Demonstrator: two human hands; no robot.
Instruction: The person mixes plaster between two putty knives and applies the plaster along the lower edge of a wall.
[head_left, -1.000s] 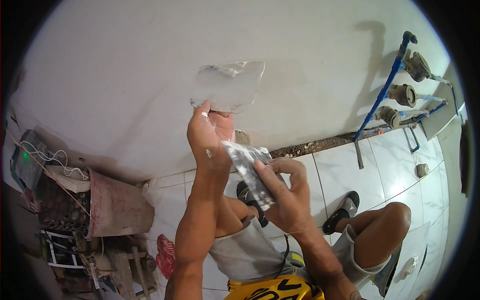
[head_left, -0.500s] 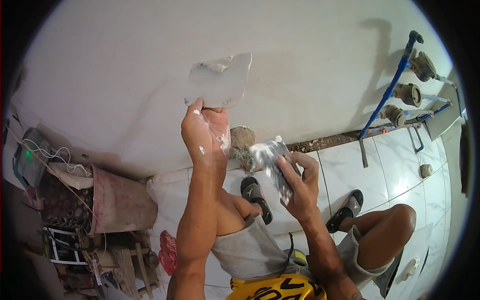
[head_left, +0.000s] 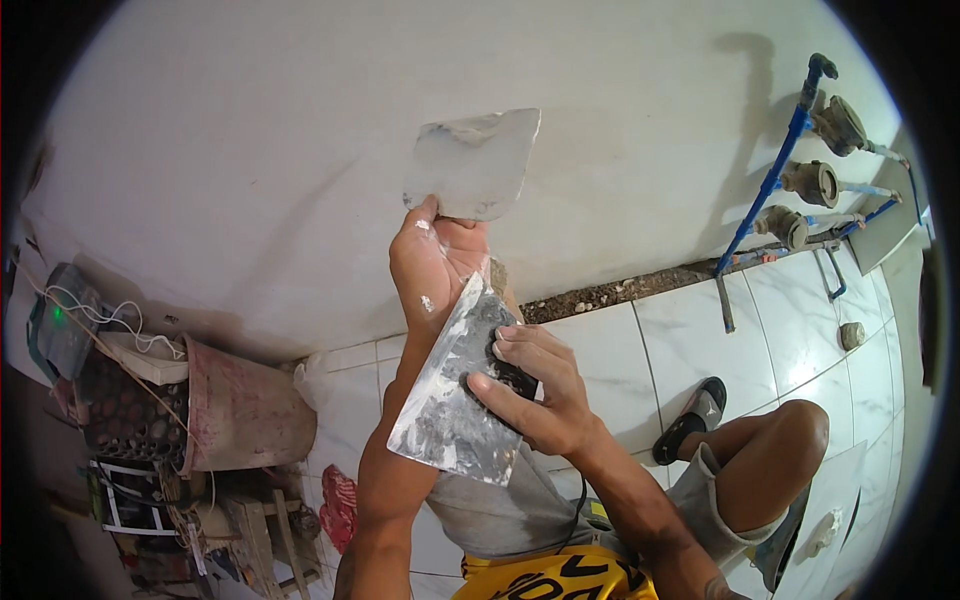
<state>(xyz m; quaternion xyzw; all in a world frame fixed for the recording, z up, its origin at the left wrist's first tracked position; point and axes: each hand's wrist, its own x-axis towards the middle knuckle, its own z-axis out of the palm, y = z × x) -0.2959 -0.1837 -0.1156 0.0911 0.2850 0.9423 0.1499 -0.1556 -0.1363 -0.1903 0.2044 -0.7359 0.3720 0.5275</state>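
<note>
Raised in front of the pale wall, my left hand (head_left: 442, 258) is closed on the near edge of a thin, light-grey plate (head_left: 475, 165). White putty lies along the plate's far edge, and white spots mark the palm. My right hand (head_left: 540, 395) grips a dark, flat putty scraper (head_left: 450, 410) smeared with white, thumb on its face and fingers at its right edge. In view the scraper's upper corner overlaps my left wrist; whether they touch I cannot tell.
On the right, a blue pipe (head_left: 768, 190) with several round meters (head_left: 815, 186) stands by the wall. A stained bucket (head_left: 245, 405), a wooden stool (head_left: 268, 540) and a red bag (head_left: 338, 508) are at left. White tiles (head_left: 700, 340) meet a gravel strip (head_left: 610, 293).
The scraper has turned so its broad face shows, and has come leftward and nearer with my right hand, across my left wrist. My left hand and the plate have shifted slightly right.
</note>
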